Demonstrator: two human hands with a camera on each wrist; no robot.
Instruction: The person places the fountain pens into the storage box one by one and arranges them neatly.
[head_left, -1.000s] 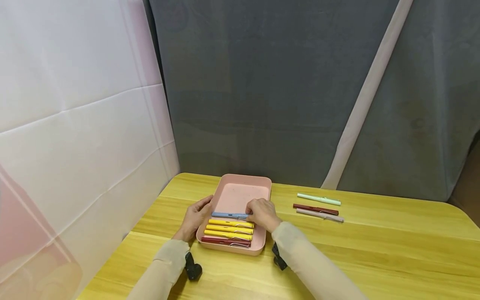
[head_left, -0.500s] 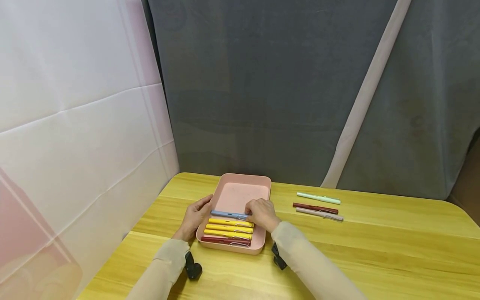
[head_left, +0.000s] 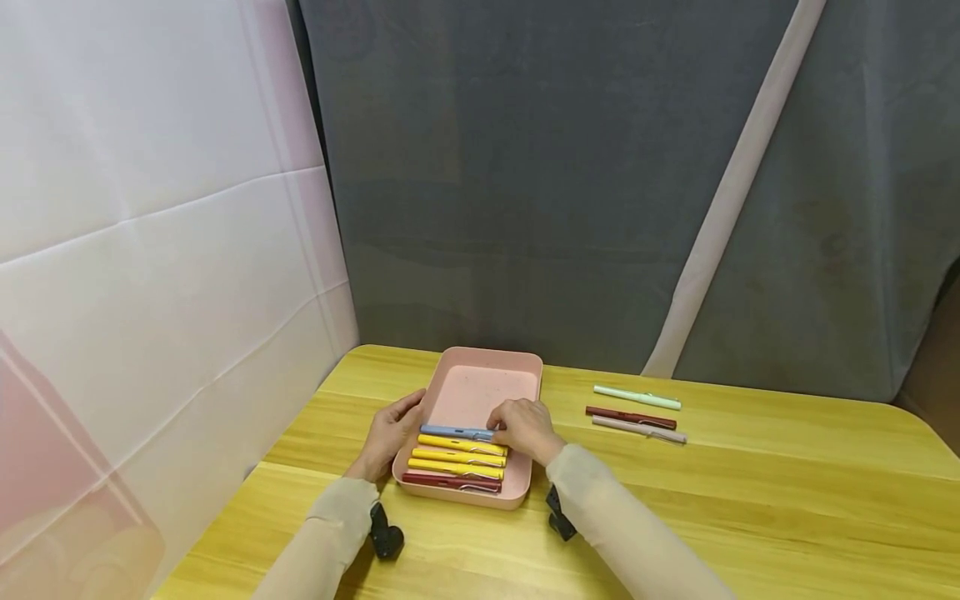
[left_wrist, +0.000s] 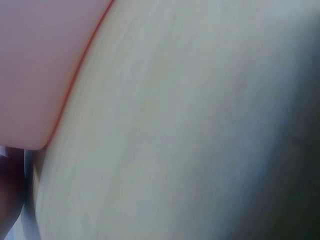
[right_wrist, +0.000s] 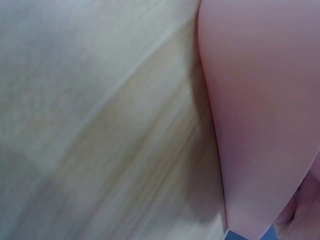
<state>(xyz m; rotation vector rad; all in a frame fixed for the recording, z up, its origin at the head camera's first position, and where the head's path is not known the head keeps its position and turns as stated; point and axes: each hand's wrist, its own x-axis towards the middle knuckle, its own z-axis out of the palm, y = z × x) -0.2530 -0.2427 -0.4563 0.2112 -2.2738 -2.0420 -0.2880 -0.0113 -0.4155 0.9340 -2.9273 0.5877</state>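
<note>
A shallow pink tray lies on the wooden table, with a row of pens in its near half. My left hand holds the tray at its left side, the fingers along the wall. With thumb and fingers my right hand pinches the clip end of a blue pen, lying crosswise just beyond the yellow pens. Those are a far yellow pen, a middle yellow pen and a near yellow pen. Closest to me is a dark red pen. Both wrist views mostly show the tray's outer wall and tabletop.
Right of the tray, a mint green pen, another dark red pen and a pale pink pen lie on the table. A grey curtain hangs behind it, and a white cloth stands along the left.
My right hand has shifted slightly left and toward me with the blue pen, which now sits right against the far yellow pen. My left hand and the tray have stayed in place.
</note>
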